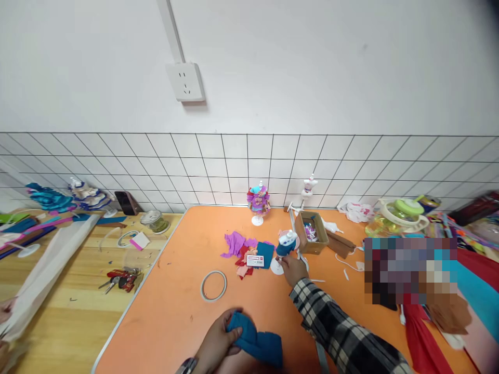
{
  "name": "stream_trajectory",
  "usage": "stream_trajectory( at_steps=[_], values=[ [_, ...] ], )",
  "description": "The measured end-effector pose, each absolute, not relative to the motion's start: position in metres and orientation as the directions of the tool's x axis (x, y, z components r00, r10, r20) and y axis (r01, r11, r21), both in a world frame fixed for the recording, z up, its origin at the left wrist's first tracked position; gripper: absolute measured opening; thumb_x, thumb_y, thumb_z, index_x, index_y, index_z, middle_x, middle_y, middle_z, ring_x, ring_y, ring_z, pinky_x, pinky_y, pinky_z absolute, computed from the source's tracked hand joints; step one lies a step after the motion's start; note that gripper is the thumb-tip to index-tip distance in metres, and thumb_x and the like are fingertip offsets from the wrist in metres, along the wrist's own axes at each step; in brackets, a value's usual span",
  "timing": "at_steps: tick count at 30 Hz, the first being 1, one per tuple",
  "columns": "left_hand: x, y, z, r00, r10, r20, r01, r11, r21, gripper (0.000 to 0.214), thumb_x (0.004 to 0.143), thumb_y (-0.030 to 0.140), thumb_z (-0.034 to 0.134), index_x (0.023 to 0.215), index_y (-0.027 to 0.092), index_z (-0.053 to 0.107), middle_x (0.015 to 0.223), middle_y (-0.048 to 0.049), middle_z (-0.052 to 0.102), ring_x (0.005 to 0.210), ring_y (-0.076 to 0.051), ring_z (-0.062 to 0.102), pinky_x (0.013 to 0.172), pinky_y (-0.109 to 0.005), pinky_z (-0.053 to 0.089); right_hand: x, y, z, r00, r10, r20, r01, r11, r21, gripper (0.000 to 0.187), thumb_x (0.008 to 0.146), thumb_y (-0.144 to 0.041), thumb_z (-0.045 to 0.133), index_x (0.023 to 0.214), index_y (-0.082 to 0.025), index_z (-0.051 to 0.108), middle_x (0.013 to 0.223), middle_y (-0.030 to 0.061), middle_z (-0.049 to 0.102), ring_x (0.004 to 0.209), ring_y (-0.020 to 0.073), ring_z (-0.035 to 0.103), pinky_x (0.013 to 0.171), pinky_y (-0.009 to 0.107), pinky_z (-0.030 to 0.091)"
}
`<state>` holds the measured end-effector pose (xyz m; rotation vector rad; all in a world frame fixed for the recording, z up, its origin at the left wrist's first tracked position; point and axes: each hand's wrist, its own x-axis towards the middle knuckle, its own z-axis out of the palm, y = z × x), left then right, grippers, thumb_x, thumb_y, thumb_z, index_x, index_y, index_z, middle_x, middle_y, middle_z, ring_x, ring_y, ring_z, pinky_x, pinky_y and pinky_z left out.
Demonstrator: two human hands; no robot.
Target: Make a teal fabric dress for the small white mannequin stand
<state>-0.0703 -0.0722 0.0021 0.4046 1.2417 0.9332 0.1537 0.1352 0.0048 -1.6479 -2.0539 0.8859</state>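
My left hand (220, 335) is closed on a folded strip of dark blue crepe paper (263, 347), which hangs to the right near the front edge of the orange table. Farther off, my right hand (294, 270) pinches the lower part of a small dress form (287, 238). That form has a white top, blue paper round its waist and a round white base. Left of it lie a blue paper square (266, 254), a small white labelled box (255, 261), and purple crumpled paper (234, 244) with red and peach scraps. A roll of tape (213, 285) lies flat nearby.
A dressed form (259, 201) and a bare one (309, 187) stand by the wall. Behind my right hand is a cardboard box (315, 239). A glass teapot (397, 221) stands right. Keys (122, 279) and another person's hand (5, 311) are left.
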Motion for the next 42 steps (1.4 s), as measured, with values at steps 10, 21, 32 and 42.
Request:
stream_trajectory(
  at_steps=[10,21,32,42],
  values=[
    [-0.044,-0.066,0.051,0.033,0.714,-0.699,-0.441,0.638,0.631,0.061,0.07,0.025,0.079,0.124,0.021,0.05,0.101,-0.008,0.071,0.08,-0.02,0.072,0.074,-0.028,0.055,0.161,0.085,0.003,-0.292,0.947,-0.136,0.718,0.123,-0.685,0.023,0.085,-0.031,0.054,0.098,-0.027,0.073,0.097,0.0043,0.073,0.095,0.0218,0.065,0.077,0.029,0.048],
    [-0.027,-0.065,0.067,0.084,0.792,-0.605,-0.636,0.51,0.579,0.038,0.074,0.007,0.071,0.109,0.015,0.057,0.1,-0.0099,0.072,0.087,-0.018,0.071,0.083,-0.026,0.054,0.185,0.07,0.009,-0.208,0.978,0.003,0.692,0.149,-0.707,0.03,0.077,-0.021,0.051,0.103,-0.019,0.066,0.092,0.0077,0.068,0.086,0.0225,0.06,0.079,0.034,0.046],
    [-0.006,-0.05,0.097,0.259,0.803,-0.537,-0.43,0.594,0.68,0.024,0.076,0.026,0.074,0.097,0.015,0.067,0.095,-0.0079,0.072,0.084,-0.017,0.07,0.078,-0.024,0.051,0.157,0.003,0.052,-0.491,0.871,-0.017,0.282,0.14,-0.949,0.031,0.074,-0.038,0.061,0.099,-0.02,0.061,0.096,0.0067,0.068,0.092,0.024,0.062,0.084,0.037,0.048],
    [-0.008,-0.047,0.098,0.173,0.84,-0.515,-0.537,0.519,0.665,0.022,0.079,0.031,0.07,0.092,0.014,0.065,0.093,-0.0111,0.072,0.085,-0.022,0.069,0.086,-0.033,0.049,0.152,0.006,0.045,-0.404,0.891,-0.207,0.227,-0.122,-0.966,0.02,0.072,-0.036,0.065,0.077,-0.019,0.055,0.069,-0.0004,0.061,0.065,0.0158,0.056,0.062,0.028,0.046]
  ],
)
